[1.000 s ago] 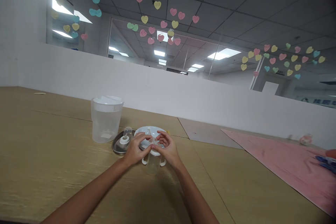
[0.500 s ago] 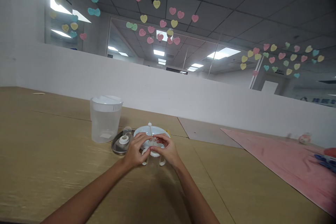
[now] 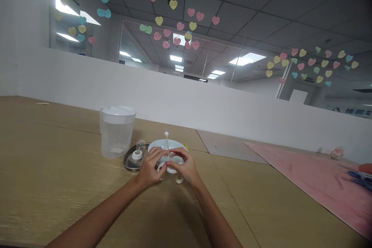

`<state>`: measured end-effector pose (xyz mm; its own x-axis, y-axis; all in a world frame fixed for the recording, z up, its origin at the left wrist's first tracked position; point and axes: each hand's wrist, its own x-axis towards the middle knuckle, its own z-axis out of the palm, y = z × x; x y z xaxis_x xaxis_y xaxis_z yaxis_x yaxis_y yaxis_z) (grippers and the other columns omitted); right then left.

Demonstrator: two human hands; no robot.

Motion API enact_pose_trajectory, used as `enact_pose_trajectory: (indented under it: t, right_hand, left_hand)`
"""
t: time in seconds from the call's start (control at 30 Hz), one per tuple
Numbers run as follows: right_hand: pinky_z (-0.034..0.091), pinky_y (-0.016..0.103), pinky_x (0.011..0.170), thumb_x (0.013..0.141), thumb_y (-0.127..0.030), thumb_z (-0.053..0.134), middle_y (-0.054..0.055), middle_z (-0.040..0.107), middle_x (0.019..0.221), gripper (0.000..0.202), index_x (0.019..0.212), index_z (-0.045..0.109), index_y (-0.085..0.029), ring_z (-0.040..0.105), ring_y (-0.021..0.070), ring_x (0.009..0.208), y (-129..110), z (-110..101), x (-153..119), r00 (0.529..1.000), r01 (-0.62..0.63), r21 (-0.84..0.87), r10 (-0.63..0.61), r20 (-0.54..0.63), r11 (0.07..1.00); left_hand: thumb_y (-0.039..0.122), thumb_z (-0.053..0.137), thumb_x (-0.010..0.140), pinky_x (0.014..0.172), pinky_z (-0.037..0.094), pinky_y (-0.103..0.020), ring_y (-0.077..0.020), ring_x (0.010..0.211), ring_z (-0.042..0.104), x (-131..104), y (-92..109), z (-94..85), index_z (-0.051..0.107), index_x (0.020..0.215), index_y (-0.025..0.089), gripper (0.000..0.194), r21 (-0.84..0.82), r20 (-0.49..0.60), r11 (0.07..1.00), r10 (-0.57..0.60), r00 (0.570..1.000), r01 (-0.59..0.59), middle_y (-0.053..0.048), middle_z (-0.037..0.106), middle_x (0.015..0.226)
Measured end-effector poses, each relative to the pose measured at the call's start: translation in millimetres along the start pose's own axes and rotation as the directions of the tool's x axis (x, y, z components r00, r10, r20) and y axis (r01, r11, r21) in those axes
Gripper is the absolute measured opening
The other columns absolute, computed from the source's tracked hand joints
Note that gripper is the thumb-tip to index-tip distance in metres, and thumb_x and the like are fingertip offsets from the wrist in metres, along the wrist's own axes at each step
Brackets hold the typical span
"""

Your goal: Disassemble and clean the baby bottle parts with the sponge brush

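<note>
2 hands (image 3: 148, 168) half-curled — fingertips pinching a clear piece (image 3: 169, 156), white-tipped straw (image 3: 167, 142) standing higher.

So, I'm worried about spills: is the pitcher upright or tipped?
Upright: the pitcher stands on its base on the table, with its white lid on top.

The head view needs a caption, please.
Left hand and right hand at a clear, white-handled bottle near a translucent pitcher.
</note>
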<state>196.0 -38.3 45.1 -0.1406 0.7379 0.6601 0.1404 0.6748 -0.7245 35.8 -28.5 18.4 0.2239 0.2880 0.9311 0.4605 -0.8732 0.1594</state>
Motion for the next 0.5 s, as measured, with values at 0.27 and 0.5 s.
enact_pose_trajectory:
  t: [0.27, 0.5]
  right_hand:
    - [0.047, 0.032, 0.077, 0.058, -0.025, 0.078, 0.002, 0.064, 0.078, 0.027, 0.083, 0.070, -0.021, 0.057, 0.0162, 0.075, -1.4, 0.4, 0.7, 0.995, -0.005, -0.024, 0.003, -0.096, 1.000]
    - [0.047, 0.031, 0.076, 0.059, -0.024, 0.077, 0.002, 0.063, 0.077, 0.022, 0.079, 0.069, -0.020, 0.057, 0.0155, 0.075, 0.0, 0.8, 1.3, 0.994, 0.002, 0.024, 0.001, -0.113, 1.000]
  left_hand:
    - [0.019, 0.050, 0.078, 0.099, 0.036, -0.045, -0.0200, 0.094, 0.057, -0.5, 4.2, 2.0, 0.055, 0.111, 0.020, 0.033, 0.055, 0.027, 0.997, 0.051, 0.998, -0.052, -0.006, 0.066, 0.100]
    - [0.019, 0.049, 0.080, 0.099, 0.035, -0.045, -0.0197, 0.094, 0.057, -0.5, 4.8, 3.6, 0.053, 0.113, 0.019, 0.034, 0.023, 0.021, 0.997, 0.071, 0.997, -0.071, -0.007, 0.065, 0.102]
